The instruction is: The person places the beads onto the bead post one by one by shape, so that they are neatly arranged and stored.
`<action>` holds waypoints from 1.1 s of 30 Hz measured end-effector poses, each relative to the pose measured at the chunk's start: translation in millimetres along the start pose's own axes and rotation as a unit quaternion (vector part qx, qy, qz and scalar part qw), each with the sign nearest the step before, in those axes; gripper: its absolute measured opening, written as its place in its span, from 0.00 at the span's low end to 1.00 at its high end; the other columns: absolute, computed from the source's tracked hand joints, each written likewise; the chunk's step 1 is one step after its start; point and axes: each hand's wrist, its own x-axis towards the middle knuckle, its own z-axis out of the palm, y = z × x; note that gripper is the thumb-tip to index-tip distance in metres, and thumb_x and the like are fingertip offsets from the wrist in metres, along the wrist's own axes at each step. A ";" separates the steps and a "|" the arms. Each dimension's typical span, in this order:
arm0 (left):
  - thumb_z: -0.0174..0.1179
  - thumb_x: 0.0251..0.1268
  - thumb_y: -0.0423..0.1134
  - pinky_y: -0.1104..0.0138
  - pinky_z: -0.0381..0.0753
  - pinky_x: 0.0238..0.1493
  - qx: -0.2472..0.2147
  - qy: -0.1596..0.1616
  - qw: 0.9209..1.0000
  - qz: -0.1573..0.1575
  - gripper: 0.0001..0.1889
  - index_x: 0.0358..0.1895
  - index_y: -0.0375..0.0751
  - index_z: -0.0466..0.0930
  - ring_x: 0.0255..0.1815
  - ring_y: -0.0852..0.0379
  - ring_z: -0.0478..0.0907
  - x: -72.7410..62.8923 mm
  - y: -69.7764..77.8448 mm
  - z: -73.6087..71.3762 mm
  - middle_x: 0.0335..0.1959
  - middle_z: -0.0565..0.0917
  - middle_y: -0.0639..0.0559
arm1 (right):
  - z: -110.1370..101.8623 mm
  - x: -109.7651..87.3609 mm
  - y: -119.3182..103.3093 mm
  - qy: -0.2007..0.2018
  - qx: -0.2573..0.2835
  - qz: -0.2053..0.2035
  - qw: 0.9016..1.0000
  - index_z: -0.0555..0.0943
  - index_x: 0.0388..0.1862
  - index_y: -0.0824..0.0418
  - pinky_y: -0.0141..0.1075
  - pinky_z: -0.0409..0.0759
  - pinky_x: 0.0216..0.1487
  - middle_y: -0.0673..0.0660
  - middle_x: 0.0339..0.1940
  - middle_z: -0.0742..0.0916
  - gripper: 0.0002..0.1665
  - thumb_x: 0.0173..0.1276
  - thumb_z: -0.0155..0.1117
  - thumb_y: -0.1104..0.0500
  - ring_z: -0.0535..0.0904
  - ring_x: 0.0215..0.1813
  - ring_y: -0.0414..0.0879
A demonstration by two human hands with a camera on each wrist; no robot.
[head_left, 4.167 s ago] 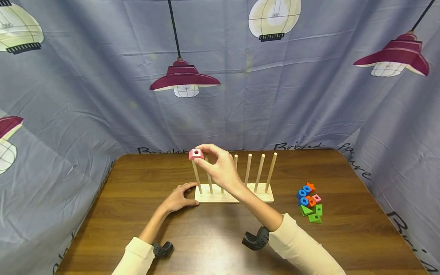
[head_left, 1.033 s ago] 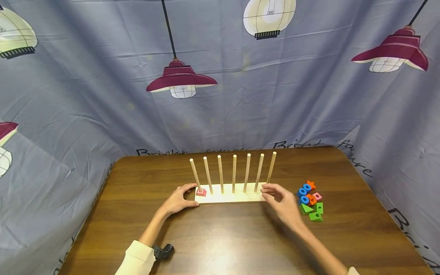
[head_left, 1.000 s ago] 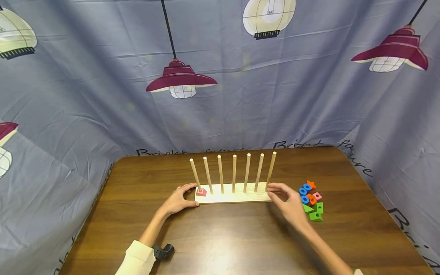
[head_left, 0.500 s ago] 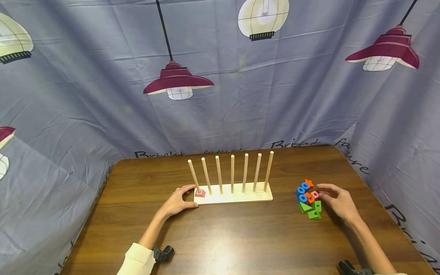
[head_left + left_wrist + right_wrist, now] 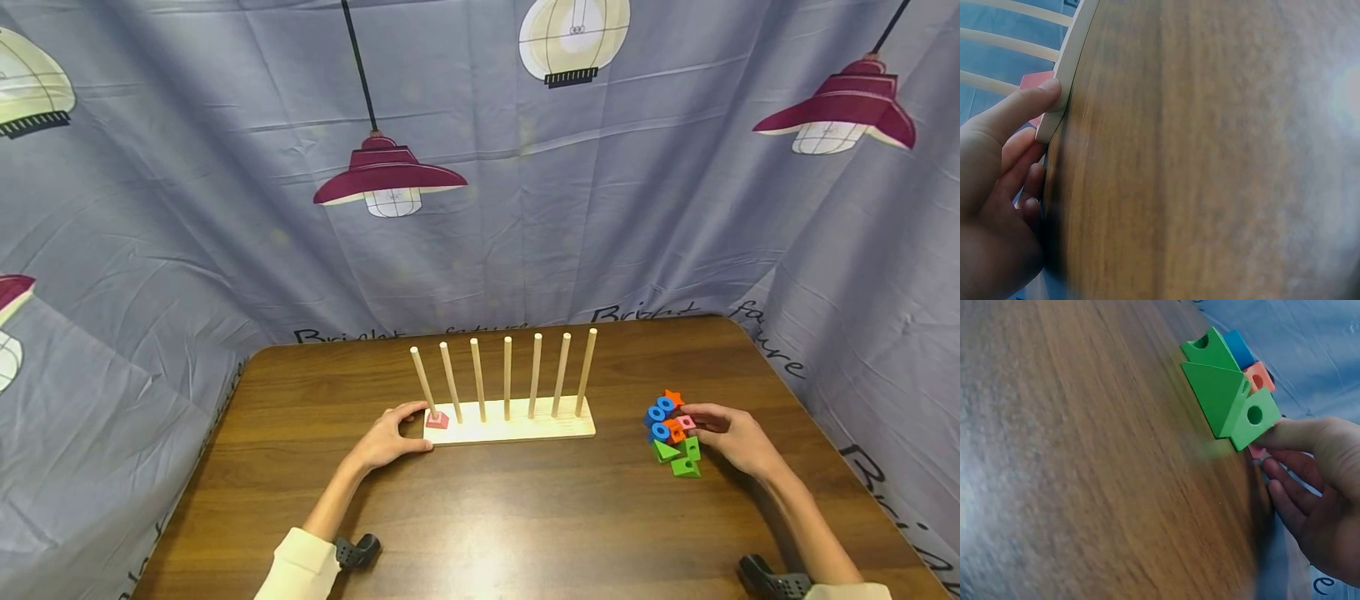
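Note:
A pale wooden peg rack [image 5: 517, 430] with several upright dowels stands on the table. On its leftmost dowel sits a pink block [image 5: 437, 421], down against the base. The left hand [image 5: 386, 437] grips the rack's left end, thumb in front and fingers behind; the left wrist view shows the thumb [image 5: 1029, 100] on the base edge. At the right, the right hand [image 5: 738, 442] has thumb and fingers around a second pink block [image 5: 686, 422] in a cluster of blocks. In the right wrist view, the thumb mostly hides this pink block [image 5: 1256, 451].
Crowded beside the right hand are blue rings [image 5: 660, 431], an orange star [image 5: 673, 398], another orange block [image 5: 675, 430] and green blocks [image 5: 686, 467]. A grey-blue curtain [image 5: 480, 275] hangs behind the brown table [image 5: 480, 517].
The pink block held above the leftmost dowel is now down on it. The right hand has gone from the rack to the cluster and closed around another pink block. The left hand stays put.

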 end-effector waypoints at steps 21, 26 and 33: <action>0.77 0.49 0.44 0.47 0.64 0.63 0.007 -0.002 1.000 0.004 0.39 0.68 0.40 0.75 0.59 0.45 0.70 -1.5 -0.5 0.5 0.64 0.75 0.42 | -22.3 24.1 -134.8 0.006 0.124 -0.038 0.992 0.80 0.53 0.70 0.31 0.82 0.41 0.54 0.43 0.88 0.16 0.66 0.69 0.69 0.86 0.42 0.42; 0.77 0.49 0.44 0.47 0.62 0.65 0.007 -0.003 1.000 0.012 0.39 0.68 0.39 0.75 0.59 0.45 0.71 1.9 -1.2 -0.2 0.63 0.76 0.43 | -14.1 38.2 -197.5 0.016 0.147 -0.066 0.987 0.82 0.53 0.65 0.32 0.82 0.39 0.55 0.45 0.88 0.16 0.66 0.70 0.67 0.86 0.43 0.45; 0.78 0.49 0.44 0.48 0.68 0.58 0.010 0.001 1.000 0.007 0.39 0.68 0.41 0.75 0.58 0.45 0.70 1.4 -1.2 -1.0 0.61 0.78 0.44 | 28.2 70.6 -264.9 -0.008 0.213 -0.136 0.967 0.83 0.53 0.69 0.34 0.82 0.46 0.60 0.45 0.88 0.16 0.66 0.68 0.71 0.86 0.44 0.48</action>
